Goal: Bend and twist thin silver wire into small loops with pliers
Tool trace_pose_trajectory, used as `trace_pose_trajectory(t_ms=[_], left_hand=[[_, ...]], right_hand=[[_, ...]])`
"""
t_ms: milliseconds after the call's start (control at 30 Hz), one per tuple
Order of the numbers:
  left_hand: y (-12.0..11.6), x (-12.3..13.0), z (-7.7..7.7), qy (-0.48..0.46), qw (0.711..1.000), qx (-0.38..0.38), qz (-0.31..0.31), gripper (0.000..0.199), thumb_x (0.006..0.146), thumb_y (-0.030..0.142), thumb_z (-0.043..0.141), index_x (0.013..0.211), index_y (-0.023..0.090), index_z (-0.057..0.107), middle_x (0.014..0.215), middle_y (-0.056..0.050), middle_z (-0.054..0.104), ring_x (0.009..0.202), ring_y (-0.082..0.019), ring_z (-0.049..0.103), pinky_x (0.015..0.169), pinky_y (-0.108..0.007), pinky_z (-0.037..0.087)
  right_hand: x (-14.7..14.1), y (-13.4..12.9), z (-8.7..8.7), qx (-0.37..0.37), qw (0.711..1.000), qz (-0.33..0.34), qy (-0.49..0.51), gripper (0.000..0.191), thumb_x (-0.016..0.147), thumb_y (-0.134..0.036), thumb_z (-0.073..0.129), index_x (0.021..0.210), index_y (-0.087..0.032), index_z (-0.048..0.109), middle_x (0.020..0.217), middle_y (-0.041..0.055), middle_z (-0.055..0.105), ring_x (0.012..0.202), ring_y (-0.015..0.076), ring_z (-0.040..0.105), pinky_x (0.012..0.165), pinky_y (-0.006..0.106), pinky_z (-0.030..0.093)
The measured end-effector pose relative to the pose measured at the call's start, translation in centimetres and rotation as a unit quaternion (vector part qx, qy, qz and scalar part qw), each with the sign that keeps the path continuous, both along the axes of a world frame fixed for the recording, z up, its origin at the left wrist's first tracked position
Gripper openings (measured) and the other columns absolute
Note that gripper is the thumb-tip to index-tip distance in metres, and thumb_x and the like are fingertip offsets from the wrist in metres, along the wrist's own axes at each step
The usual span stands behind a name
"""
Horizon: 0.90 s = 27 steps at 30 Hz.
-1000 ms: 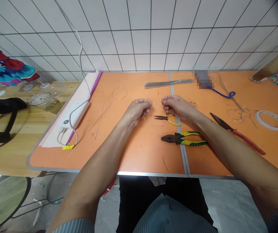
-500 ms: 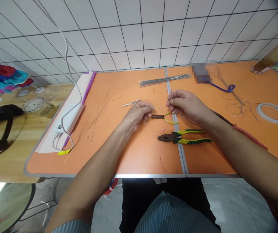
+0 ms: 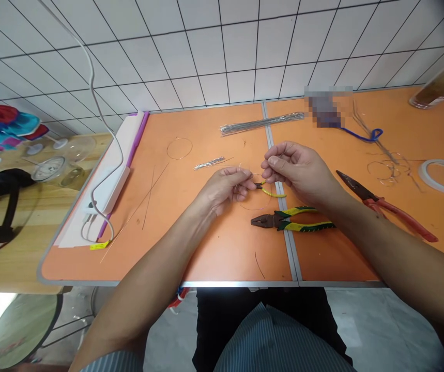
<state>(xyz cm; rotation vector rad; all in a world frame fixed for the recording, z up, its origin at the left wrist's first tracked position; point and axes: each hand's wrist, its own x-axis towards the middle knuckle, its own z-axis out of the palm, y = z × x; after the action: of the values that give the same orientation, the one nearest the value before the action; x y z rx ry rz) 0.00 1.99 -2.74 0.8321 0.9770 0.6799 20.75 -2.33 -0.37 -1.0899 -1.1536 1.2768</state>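
My left hand (image 3: 231, 187) is closed in a pinch on a thin wire bent into a loop, above the orange table (image 3: 214, 248). Close on its right, my right hand (image 3: 293, 164) pinches a fine wire between thumb and forefinger; whether both hold the same piece I cannot tell. Small yellow-handled pliers (image 3: 274, 195) lie beneath the hands, their jaws mostly hidden by my left fingers. Nearer me rest combination pliers (image 3: 266, 221) with green and yellow grips, partly under my right forearm. A short wire bundle (image 3: 209, 163) lies beyond my left hand.
A long wire bundle (image 3: 245, 127) lies at the back, a wire ring (image 3: 179, 158) to the left. Red-handled long-nose pliers (image 3: 408, 219) and a tape roll (image 3: 425, 181) are on the right. A white power strip (image 3: 111, 194) with a cord sits at the left edge.
My left hand has moved right, closer to my right hand, and now covers the jaws of the small pliers. More of the red-handled pliers shows past my right forearm. The view has shifted slightly.
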Motion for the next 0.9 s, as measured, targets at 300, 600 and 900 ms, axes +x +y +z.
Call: trace_pose_trajectory(t_ms=[300,600,900], left_hand=[[0.0,0.2,0.8,-0.021,0.999,-0.036,0.000,0.033,0.116,0.028,0.060,0.092,0.011,0.076,0.076,-0.010,0.081,0.049,-0.009,0.064,0.054,-0.021,0.052],[-0.1,0.1,0.7,-0.036,0.999,-0.024,-0.009,0.019,0.108,0.024,0.064,0.098,0.012,0.076,0.081,-0.010,0.083,0.056,-0.011,0.067,0.061,-0.022,0.055],[-0.2,0.0,0.9,-0.028,0.999,-0.011,-0.017,0.014,0.092,0.020,0.065,0.096,0.013,0.077,0.084,-0.012,0.083,0.062,-0.014,0.067,0.062,-0.024,0.053]], right_hand=[[0.2,0.3,-0.7,-0.004,1.000,0.003,0.003,0.038,0.085,-0.046,0.103,0.097,-0.023,0.076,0.093,0.0024,0.080,0.079,0.0144,0.076,0.071,0.029,0.066],[0.5,0.6,-1.3,0.017,0.999,-0.024,-0.013,0.030,0.090,-0.040,0.099,0.101,-0.023,0.077,0.097,0.0025,0.080,0.081,0.0143,0.078,0.080,0.030,0.071],[-0.1,0.2,-1.2,0.046,0.998,-0.040,-0.012,0.027,0.091,-0.038,0.097,0.100,-0.024,0.075,0.098,0.0009,0.078,0.086,0.0151,0.079,0.083,0.031,0.072]])
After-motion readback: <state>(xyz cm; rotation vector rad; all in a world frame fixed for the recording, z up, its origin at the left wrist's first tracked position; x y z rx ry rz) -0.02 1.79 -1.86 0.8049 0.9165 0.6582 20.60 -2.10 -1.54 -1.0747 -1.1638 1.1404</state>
